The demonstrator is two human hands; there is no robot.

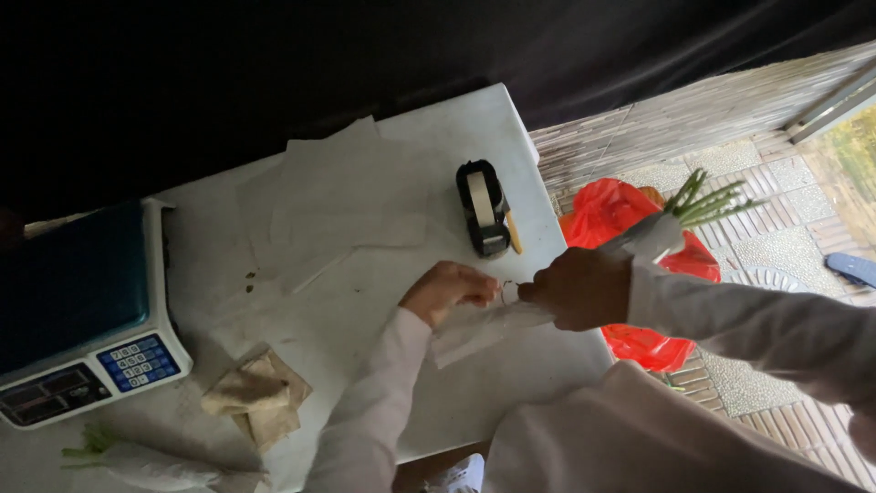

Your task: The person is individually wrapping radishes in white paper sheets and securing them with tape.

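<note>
The right hand (584,288) is gripping a paper-wrapped stem bunch (671,228). The left hand (449,285) is apparently pinching tape onto the wrap, near the tape dispenser (485,208). Pressing it flat needs a steady hold.

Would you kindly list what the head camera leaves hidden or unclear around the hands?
- Right hand: fingers face away, grip on the paper-wrapped green stems hidden.
- Left hand: tape at fingertips too small.
- Grey weighing scale: cut by left edge.
- Second wrapped bundle: cropped, dim.

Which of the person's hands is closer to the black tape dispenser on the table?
The left hand. It sits just below the tape dispenser, pinching the clear wrap. The right hand is off to the dispenser's lower right, near the table edge, gripping a wrapped bundle of green stems.
</note>
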